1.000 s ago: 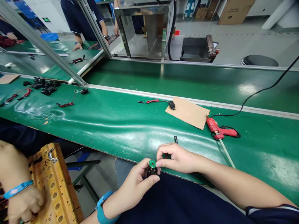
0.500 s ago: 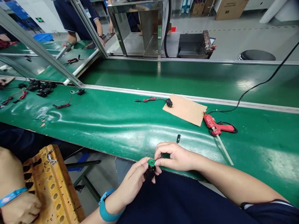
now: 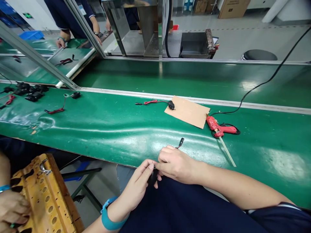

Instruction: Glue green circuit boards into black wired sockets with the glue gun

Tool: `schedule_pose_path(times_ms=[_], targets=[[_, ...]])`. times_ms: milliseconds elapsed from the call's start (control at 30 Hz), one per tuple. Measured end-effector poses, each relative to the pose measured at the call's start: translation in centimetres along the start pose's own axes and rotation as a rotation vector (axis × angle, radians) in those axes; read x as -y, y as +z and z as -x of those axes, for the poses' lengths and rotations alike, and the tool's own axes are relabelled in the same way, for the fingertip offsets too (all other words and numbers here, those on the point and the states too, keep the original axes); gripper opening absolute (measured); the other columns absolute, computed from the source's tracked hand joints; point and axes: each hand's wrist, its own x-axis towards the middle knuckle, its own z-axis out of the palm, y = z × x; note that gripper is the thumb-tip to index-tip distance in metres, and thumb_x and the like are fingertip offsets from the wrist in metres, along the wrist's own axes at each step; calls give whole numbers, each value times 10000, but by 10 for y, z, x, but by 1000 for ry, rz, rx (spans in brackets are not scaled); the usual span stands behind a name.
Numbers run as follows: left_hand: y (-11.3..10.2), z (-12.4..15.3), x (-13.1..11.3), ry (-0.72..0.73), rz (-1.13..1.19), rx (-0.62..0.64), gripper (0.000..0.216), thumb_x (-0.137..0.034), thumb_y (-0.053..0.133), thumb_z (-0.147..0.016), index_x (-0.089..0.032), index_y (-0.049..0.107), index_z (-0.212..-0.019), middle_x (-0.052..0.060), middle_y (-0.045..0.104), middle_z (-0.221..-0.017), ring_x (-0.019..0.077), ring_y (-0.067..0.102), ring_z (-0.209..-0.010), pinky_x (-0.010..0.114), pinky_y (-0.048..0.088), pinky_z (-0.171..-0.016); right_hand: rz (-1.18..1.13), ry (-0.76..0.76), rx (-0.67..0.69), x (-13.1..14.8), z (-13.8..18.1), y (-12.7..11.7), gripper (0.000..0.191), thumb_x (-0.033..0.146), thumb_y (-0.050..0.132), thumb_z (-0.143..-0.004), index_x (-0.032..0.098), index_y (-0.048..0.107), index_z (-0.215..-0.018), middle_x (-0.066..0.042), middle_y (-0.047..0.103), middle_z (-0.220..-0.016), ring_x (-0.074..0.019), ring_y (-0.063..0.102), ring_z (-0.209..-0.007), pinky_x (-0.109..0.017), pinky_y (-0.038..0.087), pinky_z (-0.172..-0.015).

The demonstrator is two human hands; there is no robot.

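"Head view: where is the small, rounded black plastic part (image 3: 153,178)?"

"In the lower middle of the frame, grasped between the thumb and fingers of the left hand (image 3: 139,181), above a teal wristband (image 3: 112,216)."

"And the right hand (image 3: 176,164)?"

"Curled, its fingertips at the top of that part, touching the left fingertips. I cannot tell what they pinch; the hand itself covers it. A slim black connector plug (image 3: 181,141) on a dark red wire shows just beyond its knuckles."

"What lies around them?"

"Right of centre, on the green, shiny bench cover (image 3: 109,136), there is a flat tan cardboard sheet (image 3: 190,113), with a black module on a red-and-black lead (image 3: 171,105) at its left edge. A red plastic glue gun (image 3: 222,128) lies by its right end."

"Lower left?"

"A co-worker's hand (image 3: 13,205) over a yellow, hole-lined tray (image 3: 58,200)."
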Motion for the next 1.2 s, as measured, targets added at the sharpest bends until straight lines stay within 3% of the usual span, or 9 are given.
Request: schedule_pose_path(times_ms=[233,333,467,567,800,1200], targets=[[3,-3,-1,-97,52,-66,320,-492,662,-925,-186,703,-1012,74,717,-929,211,631,-801,296,517,-643,-124,97,39,-13,6,8,178,306,581,-1002,205,727,-1002,-34,653,-858,-174,586,-809,-343,451,-834],[1,-9,-6,-109,20,-5,350,-503,655,-924,-172,730,-1006,95,724,-947,231,632,-818,309,524,-633,-278,194,-22,-20,9,11,145,307,655,-966,186,729,-1000,-24,692,-850,-145,638,-840,-307,484,-925],[3,-9,-19,-51,-10,133,340,-442,591,-971,-135,734,-993,128,711,-937,237,630,-800,327,536,-624,-571,309,-191,-14,12,1,142,289,710,-919,156,747,-952,-49,715,-870,-139,670,-808,-266,537,-822],[5,-10,-23,-5,3,175,300,-367,552,-987,-125,727,-1018,136,700,-962,246,637,-839,328,538,-632,-706,396,-211,-10,13,-10,130,279,710,-916,167,761,-955,-46,711,-863,-144,675,-775,-273,541,-766],[4,-15,-23,16,-74,168,140,-193,557,-918,-155,690,-941,75,703,-930,195,611,-855,305,523,-734,-745,385,-166,-2,7,-17,74,145,672,-914,181,731,-889,-14,708,-756,-155,655,-781,-295,524,-781],[11,-21,-29,-17,-211,69,86,-128,546,-828,-174,610,-795,32,727,-759,124,584,-646,242,448,-634,-747,404,-216,5,10,-13,66,127,677,-914,175,720,-901,-14,690,-789,-142,637,-754,-289,506,-752]])
